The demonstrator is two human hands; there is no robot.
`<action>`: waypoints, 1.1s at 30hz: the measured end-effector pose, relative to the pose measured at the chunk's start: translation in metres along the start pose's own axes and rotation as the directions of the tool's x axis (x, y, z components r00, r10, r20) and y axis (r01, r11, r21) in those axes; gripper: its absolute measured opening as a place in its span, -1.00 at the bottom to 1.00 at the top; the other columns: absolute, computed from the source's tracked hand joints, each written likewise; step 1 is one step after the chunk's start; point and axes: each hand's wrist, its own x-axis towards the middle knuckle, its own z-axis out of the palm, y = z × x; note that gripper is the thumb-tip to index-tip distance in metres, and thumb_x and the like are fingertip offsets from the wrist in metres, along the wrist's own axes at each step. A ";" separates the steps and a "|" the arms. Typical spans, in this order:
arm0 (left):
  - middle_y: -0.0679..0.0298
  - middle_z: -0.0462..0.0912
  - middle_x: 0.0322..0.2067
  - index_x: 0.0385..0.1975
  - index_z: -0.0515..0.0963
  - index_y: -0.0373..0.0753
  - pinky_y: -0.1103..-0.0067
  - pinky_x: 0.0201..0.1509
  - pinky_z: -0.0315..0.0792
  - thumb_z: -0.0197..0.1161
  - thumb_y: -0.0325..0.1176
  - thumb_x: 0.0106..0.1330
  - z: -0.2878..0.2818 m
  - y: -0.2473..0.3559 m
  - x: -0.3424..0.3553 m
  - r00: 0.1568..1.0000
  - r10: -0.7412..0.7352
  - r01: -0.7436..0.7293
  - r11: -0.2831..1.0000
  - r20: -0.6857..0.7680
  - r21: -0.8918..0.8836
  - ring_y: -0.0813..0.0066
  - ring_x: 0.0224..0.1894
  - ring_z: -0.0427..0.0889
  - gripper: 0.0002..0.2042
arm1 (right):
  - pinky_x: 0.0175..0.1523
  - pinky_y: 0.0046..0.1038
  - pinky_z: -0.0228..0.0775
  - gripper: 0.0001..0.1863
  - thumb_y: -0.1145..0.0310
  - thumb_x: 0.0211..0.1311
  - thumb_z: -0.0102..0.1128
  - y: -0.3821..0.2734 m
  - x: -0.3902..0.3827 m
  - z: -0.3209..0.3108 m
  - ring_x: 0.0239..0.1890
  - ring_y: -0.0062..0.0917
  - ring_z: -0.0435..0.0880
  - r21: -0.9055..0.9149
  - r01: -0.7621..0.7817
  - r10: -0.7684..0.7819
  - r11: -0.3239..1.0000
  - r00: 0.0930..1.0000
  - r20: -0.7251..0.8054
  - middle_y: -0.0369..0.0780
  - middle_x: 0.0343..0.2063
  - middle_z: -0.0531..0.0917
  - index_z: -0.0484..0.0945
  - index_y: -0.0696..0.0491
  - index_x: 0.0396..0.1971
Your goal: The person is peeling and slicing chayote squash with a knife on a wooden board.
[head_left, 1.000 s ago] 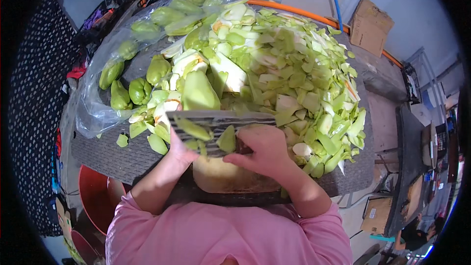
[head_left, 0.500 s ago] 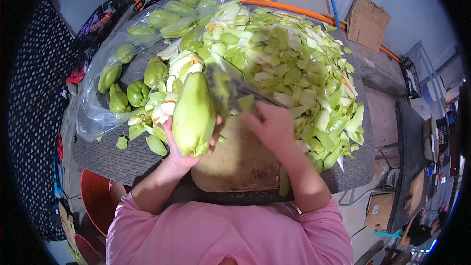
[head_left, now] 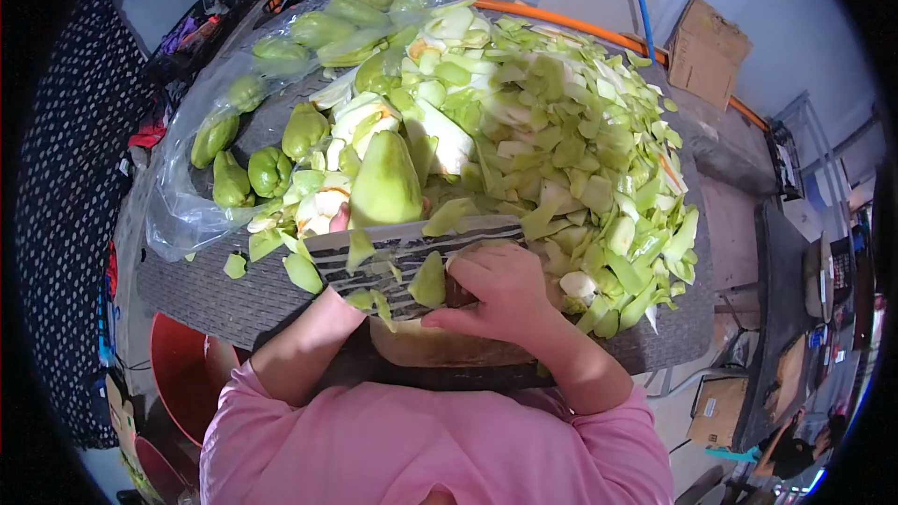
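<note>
My left hand [head_left: 340,218] is wrapped round a large pale green chayote [head_left: 386,182], held upright with its narrow end away from me. Most of that hand is hidden behind a broad cleaver blade [head_left: 388,262]. The handle of this cleaver is gripped in my right hand [head_left: 500,288], and the blade lies across the chayote's near end. Several green peel pieces cling to the blade. Under my right hand is a worn cutting board [head_left: 449,348]. Beyond the chayote lie pale, cut pieces [head_left: 443,138] among peelings.
A big heap of green peelings [head_left: 580,150] covers the table's right half. Whole chayotes [head_left: 271,171] lie at the left, several inside a clear plastic bag [head_left: 178,229]. A red bucket [head_left: 182,369] stands below the table's left edge; a cardboard box [head_left: 708,51] leans at the back right.
The cleaver has swung from beyond the chayote toward me and now crosses its near end. My right hand has come nearer. The chayote has shifted slightly away and right.
</note>
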 end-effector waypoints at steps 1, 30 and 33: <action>0.02 0.25 0.22 0.30 0.12 -0.12 0.21 0.29 0.18 -0.20 0.29 0.23 -0.001 0.000 0.001 1.000 0.005 -0.005 1.000 0.014 0.004 0.08 0.22 0.29 -0.25 | -0.48 -0.38 0.31 -0.45 -0.20 -0.19 0.30 0.001 0.000 0.000 -0.61 -0.39 0.53 -0.013 0.008 -0.008 1.000 1.000 0.009 -0.28 -0.71 0.48 0.38 0.02 -0.72; 0.09 0.46 0.00 0.17 0.26 -0.19 0.24 -0.09 0.50 -0.11 0.20 0.21 -0.014 -0.004 -0.005 0.979 0.053 -0.026 0.990 -0.195 0.138 0.10 -0.03 0.52 -0.33 | -0.53 -0.35 0.26 -0.48 -0.15 -0.14 0.32 0.013 0.002 -0.026 -0.66 -0.30 0.48 -0.026 -0.220 0.220 0.975 0.975 -0.019 -0.24 -0.77 0.43 0.42 0.05 -0.70; 0.11 0.48 0.02 0.13 0.33 -0.20 0.21 0.06 0.41 -0.08 0.17 0.22 -0.039 -0.003 0.001 0.984 0.009 -0.003 0.999 -0.176 0.037 0.12 0.03 0.49 -0.37 | -0.53 -0.38 0.27 -0.50 -0.15 -0.22 0.35 -0.001 0.005 -0.016 -0.66 -0.35 0.47 -0.037 -0.042 0.043 0.998 0.999 0.027 -0.28 -0.76 0.45 0.44 0.00 -0.68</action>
